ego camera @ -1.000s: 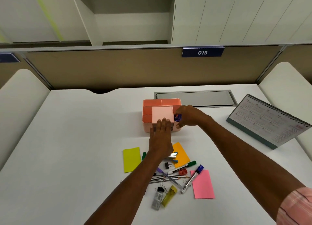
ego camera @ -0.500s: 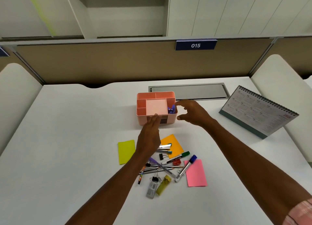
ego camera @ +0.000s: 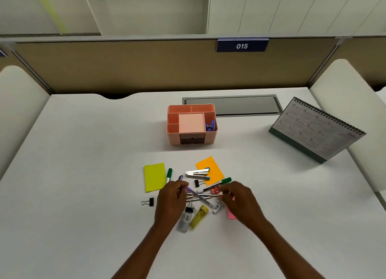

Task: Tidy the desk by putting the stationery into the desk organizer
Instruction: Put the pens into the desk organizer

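Note:
The pink desk organizer (ego camera: 173,139) stands mid-desk, with a blue stapler-like item (ego camera: 210,125) in its right compartment. In front of it lies a stationery pile: yellow-green sticky note (ego camera: 154,177), orange sticky note (ego camera: 211,165), white stapler (ego camera: 197,172), two green-capped markers (ego camera: 169,174) (ego camera: 218,183), pencils (ego camera: 203,196), clips and small cases (ego camera: 198,216). My left hand (ego camera: 170,201) is down on the pile, fingers closed on the purple pen (ego camera: 197,196). My right hand (ego camera: 240,200) hovers with fingertips at the pink clip (ego camera: 215,190), holding nothing I can see.
A desk calendar (ego camera: 317,130) leans at the right. A grey cable hatch (ego camera: 231,105) lies behind the organizer. A black binder clip (ego camera: 148,202) sits alone left of the pile. A partition with label 015 (ego camera: 242,46) closes the back; padded panels flank the desk.
Both hands have left the organizer and come back toward me, down onto the pile. The blue item stays in the right compartment. My left hand now grips the purple pen.

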The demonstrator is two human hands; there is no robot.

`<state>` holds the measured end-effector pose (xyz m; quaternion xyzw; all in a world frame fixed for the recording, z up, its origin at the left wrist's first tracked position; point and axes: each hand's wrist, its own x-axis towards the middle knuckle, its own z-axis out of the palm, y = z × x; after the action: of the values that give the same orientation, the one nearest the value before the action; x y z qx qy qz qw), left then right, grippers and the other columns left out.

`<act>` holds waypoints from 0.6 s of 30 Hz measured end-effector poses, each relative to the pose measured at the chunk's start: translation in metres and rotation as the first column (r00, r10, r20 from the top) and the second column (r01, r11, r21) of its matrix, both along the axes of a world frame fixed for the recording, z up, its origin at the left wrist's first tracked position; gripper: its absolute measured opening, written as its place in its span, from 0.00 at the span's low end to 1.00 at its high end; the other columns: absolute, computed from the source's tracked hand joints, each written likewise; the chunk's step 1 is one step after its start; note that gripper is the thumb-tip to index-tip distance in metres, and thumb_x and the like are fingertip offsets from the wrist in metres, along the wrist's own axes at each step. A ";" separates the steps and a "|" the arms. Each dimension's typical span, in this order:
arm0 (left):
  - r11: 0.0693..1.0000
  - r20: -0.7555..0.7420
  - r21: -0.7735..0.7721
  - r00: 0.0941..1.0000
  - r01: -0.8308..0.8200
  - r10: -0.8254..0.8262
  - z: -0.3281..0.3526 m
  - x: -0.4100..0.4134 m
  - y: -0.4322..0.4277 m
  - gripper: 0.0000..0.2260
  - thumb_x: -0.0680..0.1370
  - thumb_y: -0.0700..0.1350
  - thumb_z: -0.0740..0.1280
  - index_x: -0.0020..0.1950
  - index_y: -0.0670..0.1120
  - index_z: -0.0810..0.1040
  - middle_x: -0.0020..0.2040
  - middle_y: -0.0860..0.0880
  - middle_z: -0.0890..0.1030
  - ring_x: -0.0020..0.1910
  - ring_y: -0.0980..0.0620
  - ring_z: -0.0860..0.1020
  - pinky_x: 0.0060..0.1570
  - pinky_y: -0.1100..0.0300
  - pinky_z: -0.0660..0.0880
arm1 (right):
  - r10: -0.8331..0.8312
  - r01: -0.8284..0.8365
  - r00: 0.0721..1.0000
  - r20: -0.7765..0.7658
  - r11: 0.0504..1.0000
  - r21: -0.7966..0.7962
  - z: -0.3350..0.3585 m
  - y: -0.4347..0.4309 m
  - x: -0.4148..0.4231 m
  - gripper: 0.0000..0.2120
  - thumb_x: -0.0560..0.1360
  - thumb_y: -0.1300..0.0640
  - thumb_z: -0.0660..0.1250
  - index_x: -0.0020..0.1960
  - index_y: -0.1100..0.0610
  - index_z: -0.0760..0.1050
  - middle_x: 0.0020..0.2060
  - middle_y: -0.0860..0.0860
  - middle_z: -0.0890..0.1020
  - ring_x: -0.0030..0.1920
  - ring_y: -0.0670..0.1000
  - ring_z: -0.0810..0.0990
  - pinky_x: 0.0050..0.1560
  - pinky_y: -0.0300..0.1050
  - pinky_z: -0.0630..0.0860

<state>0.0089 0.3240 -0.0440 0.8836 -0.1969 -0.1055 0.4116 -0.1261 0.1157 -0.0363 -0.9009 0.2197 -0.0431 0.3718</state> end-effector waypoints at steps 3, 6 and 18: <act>0.997 -0.005 0.007 0.997 -0.076 0.076 -0.003 -0.009 0.015 0.10 0.78 0.37 0.70 0.52 0.51 0.85 0.46 0.55 0.84 0.44 0.58 0.81 0.45 0.59 0.81 | 0.033 -0.037 0.998 -0.052 0.996 -0.077 -0.012 0.024 -0.007 0.08 0.77 0.54 0.73 0.56 0.48 0.83 0.46 0.45 0.82 0.47 0.48 0.79 0.46 0.47 0.79; 0.980 -0.025 0.047 0.981 -0.192 0.193 -0.001 -0.012 0.025 0.08 0.78 0.38 0.71 0.52 0.49 0.85 0.44 0.53 0.84 0.43 0.54 0.82 0.45 0.59 0.79 | 0.082 -0.090 0.995 -0.050 0.979 -0.185 -0.018 0.041 0.000 0.05 0.77 0.53 0.72 0.53 0.49 0.83 0.47 0.45 0.83 0.48 0.49 0.78 0.43 0.46 0.76; 0.965 -0.049 0.079 0.966 -0.249 0.253 0.005 -0.011 0.031 0.08 0.76 0.38 0.72 0.51 0.49 0.85 0.43 0.51 0.84 0.41 0.52 0.82 0.43 0.60 0.77 | 0.144 -0.190 0.977 -0.159 0.926 -0.326 -0.023 0.055 0.020 0.06 0.78 0.58 0.68 0.53 0.51 0.81 0.49 0.49 0.82 0.51 0.52 0.78 0.43 0.45 0.75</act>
<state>-0.0018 0.3546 -0.0395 0.9121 -0.0675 -0.0854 0.3952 -0.1065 0.1707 -0.0596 -0.9677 0.1553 0.0112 0.1982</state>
